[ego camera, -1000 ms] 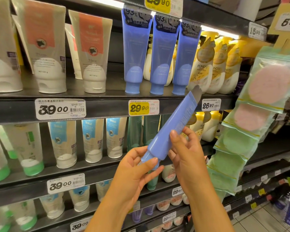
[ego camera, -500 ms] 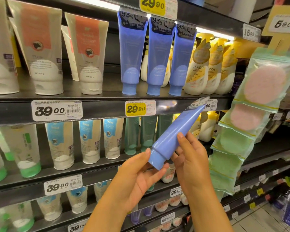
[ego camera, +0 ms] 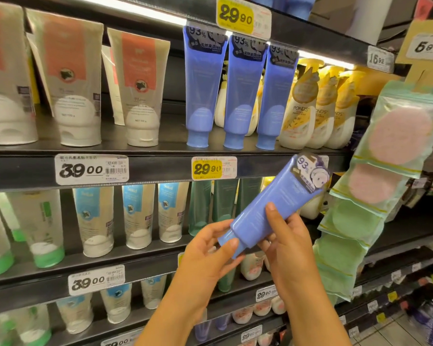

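Left hand (ego camera: 208,250) pinches the cap end of the blue tube (ego camera: 273,203) between thumb and fingers, low in the centre of the frame, and the right hand (ego camera: 289,242) wraps the tube's body from behind, index finger across its front. The tube slants up to the right, its "93%" end over the shelf edge (ego camera: 160,168), just below three matching tubes (ego camera: 243,91) standing upper middle.
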